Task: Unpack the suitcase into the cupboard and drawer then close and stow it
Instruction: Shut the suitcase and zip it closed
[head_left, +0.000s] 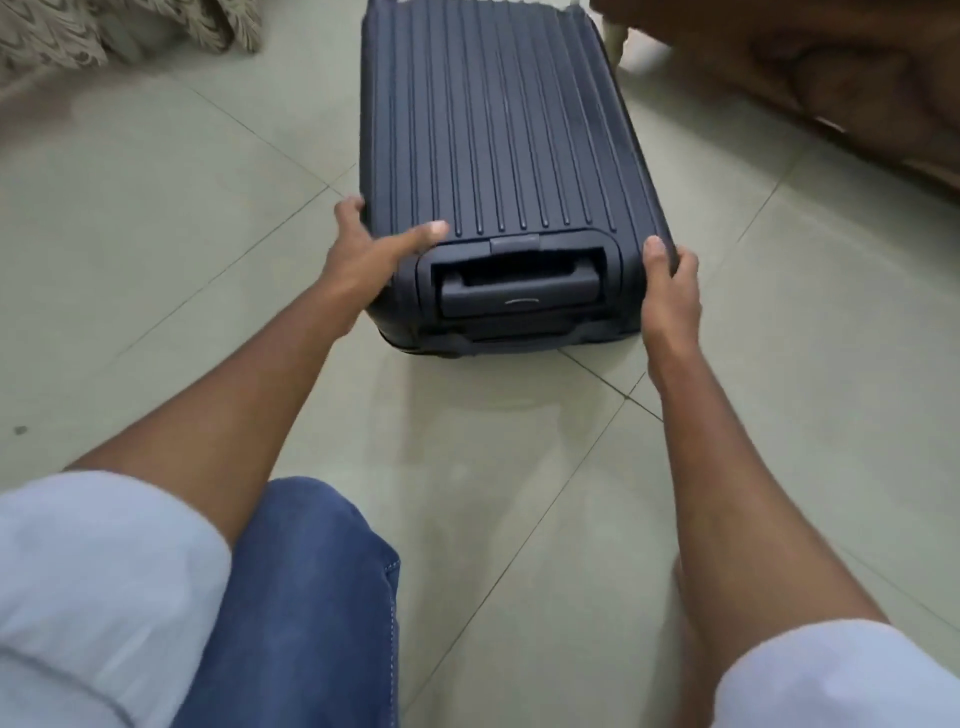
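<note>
A dark blue ribbed suitcase (498, 156) lay closed and flat on the tiled floor (156, 234), its pull handle (519, 291) at the near end, facing the person. The left grip (363, 249) clasped the near left corner, thumb lying across the top and fingers curled round the side. The right grip (670, 291) clasped the near right corner, thumb on top and fingers wrapped round the edge. A wooden piece of furniture (831, 78) stood just beside the far right of the case, and patterned fabric (104, 31) hung at the far left. A knee in blue jeans (311, 597) showed in front.
</note>
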